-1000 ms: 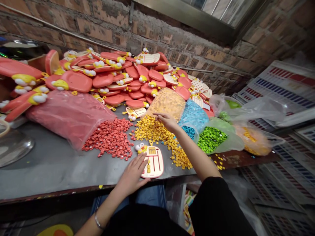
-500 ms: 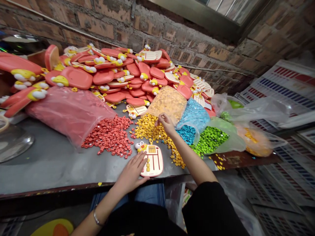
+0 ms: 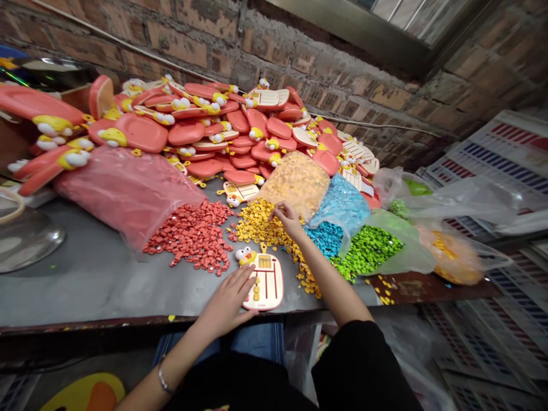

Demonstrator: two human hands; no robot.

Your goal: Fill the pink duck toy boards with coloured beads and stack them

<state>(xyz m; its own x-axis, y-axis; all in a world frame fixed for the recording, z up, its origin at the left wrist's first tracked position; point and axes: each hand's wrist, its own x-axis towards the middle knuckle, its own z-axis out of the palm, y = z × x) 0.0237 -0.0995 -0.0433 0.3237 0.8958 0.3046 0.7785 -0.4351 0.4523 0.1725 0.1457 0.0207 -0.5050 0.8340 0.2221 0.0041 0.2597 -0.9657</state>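
Head view: your left hand (image 3: pixel 226 297) lies flat and open, fingers stretched out over the left side of the cream, red-rimmed board (image 3: pixel 272 285), which rests face up near the middle of the desk's (image 3: pixel 98 279) front edge. A few yellow tiles (image 3: pixel 256 290) stand in line on it, just beside those fingers. Your right hand (image 3: pixel 289 218) has its fingers bent inward at the heap of yellow pieces (image 3: pixel 257 220), beyond the board; at this size you can't fairly tell whether the fingertips pinch one. Red pieces (image 3: pixel 194 234) lie at the mouth of a pinkish bag (image 3: pixel 124 194) on the desk's left half. Blue pieces (image 3: pixel 327 237), then green pieces (image 3: pixel 372 248), follow toward the right end. Along the back edge, more boards (image 3: pixel 240 120) are piled before the brick wall (image 3: pixel 192 28).
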